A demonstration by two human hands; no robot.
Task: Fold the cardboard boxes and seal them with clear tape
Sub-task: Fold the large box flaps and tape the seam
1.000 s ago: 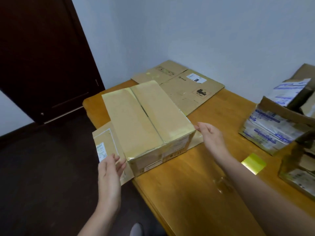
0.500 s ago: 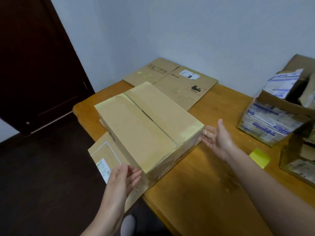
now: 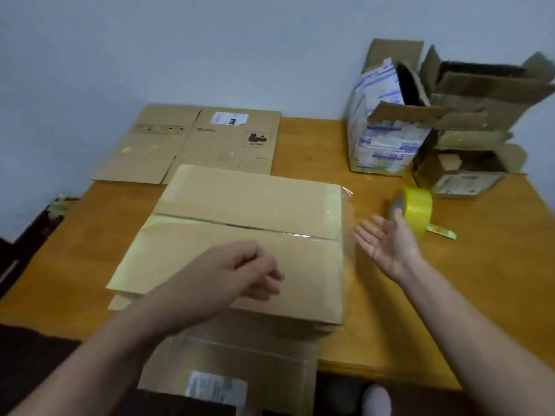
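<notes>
Box [image 3: 240, 205] closed on the table [image 3: 450, 295], seam up. Left hand [image 3: 240, 271] hovers over it — blurred, loosely curled, holding nothing. Right hand [image 3: 387, 241], palm up, fingers spread, partly hides the tape [image 3: 417, 205] beside the box.

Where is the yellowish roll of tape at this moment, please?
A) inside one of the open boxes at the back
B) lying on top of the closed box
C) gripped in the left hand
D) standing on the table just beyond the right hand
D: the tape roll stands on edge on the table, just past the right hand, whose fingers are straight and not curled round it.
</notes>
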